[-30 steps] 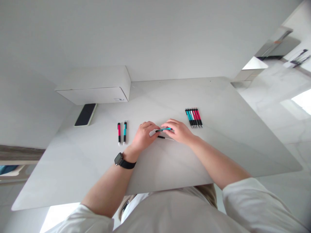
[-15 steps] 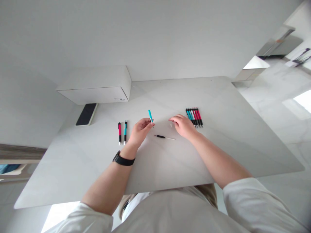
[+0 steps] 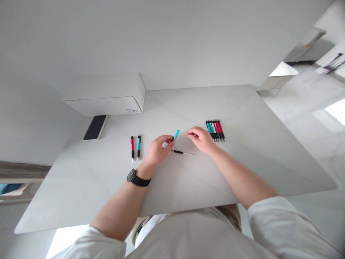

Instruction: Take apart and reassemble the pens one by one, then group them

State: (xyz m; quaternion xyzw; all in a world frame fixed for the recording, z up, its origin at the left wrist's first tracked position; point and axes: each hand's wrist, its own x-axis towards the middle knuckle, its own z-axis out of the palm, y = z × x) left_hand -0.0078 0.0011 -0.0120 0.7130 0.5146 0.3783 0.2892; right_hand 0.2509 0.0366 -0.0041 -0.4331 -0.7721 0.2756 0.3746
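My left hand [image 3: 161, 147] pinches a teal pen barrel [image 3: 176, 134], tilted with its teal end up and to the right. Across from it, my right hand [image 3: 201, 138] has its thumb and fingertips pressed together; a tiny pale bit may show at the tips, too small to name. On the table below lies a black pen grip section with a thin pale refill [image 3: 183, 153] sticking out to the right. Left of my left hand, a red pen [image 3: 132, 148] and a teal pen [image 3: 138, 146] lie side by side.
A row of several teal, white and red pens [image 3: 215, 130] lies just beyond my right hand. At the back left are a white box [image 3: 107, 104] and a phone [image 3: 95, 127], both on the white table [image 3: 172, 187].
My left hand has turned the teal barrel to lean right and brought it closer to my right hand. My right fingers have closed together, and the small pale piece under them is no longer on the table.
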